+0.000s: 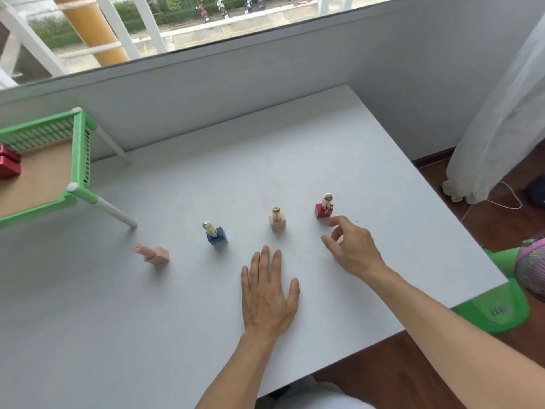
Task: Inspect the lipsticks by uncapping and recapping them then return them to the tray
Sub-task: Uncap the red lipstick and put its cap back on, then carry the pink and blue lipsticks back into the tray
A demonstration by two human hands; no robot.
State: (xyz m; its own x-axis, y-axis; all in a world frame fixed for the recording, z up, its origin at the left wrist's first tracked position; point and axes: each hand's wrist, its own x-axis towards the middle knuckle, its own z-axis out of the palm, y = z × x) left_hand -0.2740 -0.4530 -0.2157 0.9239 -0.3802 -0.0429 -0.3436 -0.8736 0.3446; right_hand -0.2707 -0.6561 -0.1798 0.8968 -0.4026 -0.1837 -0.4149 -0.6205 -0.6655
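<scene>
**Four lipsticks on table, hands near red one**

White table [295, 160] under a window. Four lipsticks stand in a loose row, well apart: pink lipstick [153, 254] far left, blue lipstick [216, 233], beige lipstick [277, 219], red lipstick [324, 207] far right. All upright, square bases down; caps on or off unclear. Left hand [267, 293] lies flat, palm down, fingers spread, nearer than the beige one. Right hand [352, 246] hovers just beside the red lipstick, thumb and fingers curled apart, holding nothing, no contact visible. Green tray [78, 152] on white legs at left edge, red items [8, 165] inside, partly cropped. Curtain [501, 128] at right.
</scene>
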